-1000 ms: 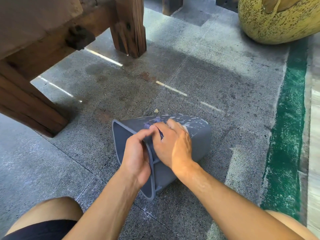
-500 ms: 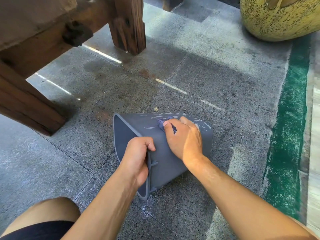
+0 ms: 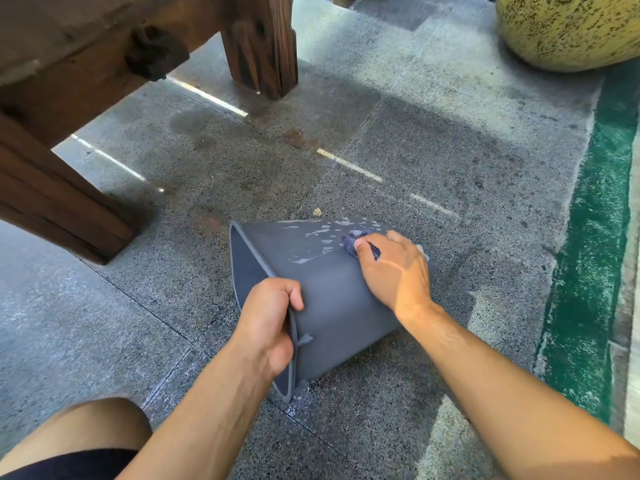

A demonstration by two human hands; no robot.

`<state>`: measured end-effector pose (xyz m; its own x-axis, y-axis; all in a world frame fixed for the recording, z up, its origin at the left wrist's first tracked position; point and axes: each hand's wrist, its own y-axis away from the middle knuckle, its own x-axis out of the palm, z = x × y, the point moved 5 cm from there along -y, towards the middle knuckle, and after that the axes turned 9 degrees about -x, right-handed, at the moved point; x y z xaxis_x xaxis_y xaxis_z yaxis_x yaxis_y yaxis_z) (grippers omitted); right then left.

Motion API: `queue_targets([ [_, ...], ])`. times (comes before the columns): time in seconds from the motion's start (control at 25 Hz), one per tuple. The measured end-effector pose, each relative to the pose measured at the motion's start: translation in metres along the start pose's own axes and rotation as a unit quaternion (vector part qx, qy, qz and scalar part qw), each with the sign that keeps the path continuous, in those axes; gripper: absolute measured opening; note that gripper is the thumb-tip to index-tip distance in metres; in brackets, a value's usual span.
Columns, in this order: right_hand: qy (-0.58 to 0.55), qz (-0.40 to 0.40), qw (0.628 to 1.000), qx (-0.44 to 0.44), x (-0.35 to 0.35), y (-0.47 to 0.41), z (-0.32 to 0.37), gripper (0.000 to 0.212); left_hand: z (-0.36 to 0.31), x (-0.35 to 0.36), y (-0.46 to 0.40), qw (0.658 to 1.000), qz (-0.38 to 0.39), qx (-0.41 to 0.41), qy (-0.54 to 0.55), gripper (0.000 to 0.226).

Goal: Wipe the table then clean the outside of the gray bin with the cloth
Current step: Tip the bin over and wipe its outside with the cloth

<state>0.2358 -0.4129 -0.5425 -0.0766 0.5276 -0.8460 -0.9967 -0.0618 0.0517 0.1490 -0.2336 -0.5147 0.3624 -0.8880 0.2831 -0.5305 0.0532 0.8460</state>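
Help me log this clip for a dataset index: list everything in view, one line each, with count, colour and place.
gray bin: one, gray, lying on its side on the floor, mouth toward the left, wet patches on top
cloth: one, dark blue, bunched on the bin's upper side under the right hand
wooden table legs: two in view, brown, upper left
large pot: one, yellow speckled, upper right
floor: gray speckled tiles
painted strip: one, green, along the right edge
left hand: grips the bin's rim
right hand: presses the cloth on the bin
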Motion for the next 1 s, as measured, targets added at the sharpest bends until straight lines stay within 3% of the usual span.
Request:
queue_targets([
  [0.16,-0.047,-0.035,0.993,0.102,0.018,-0.008,-0.051,0.073,0.001,-0.008,-0.004,0.999,-0.025,0.020,0.004,0.050],
  [0.28,-0.036,-0.055,0.990,0.128,0.015,-0.008,-0.066,0.095,0.002,-0.010,-0.004,0.999,-0.033,0.031,0.003,0.053],
  [0.44,0.015,-0.069,0.995,0.066,-0.001,-0.011,-0.062,0.047,0.002,-0.009,-0.001,0.999,-0.028,0.027,-0.001,0.033],
  [0.64,0.018,-0.085,0.990,0.110,-0.001,-0.011,-0.082,0.054,0.004,-0.011,0.000,0.999,-0.033,0.040,-0.009,0.047],
  [0.72,0.000,-0.095,0.986,0.135,-0.002,-0.010,-0.092,0.055,0.001,-0.009,0.003,0.998,-0.035,0.046,-0.021,0.038],
  [0.84,-0.016,-0.095,0.983,0.153,-0.003,-0.004,-0.102,0.038,-0.003,-0.003,0.013,0.996,-0.014,0.069,-0.046,0.035],
  [1.0,-0.046,-0.063,0.979,0.190,0.002,0.001,-0.116,0.037,-0.004,-0.002,0.017,0.994,0.013,0.083,-0.065,0.039],
])
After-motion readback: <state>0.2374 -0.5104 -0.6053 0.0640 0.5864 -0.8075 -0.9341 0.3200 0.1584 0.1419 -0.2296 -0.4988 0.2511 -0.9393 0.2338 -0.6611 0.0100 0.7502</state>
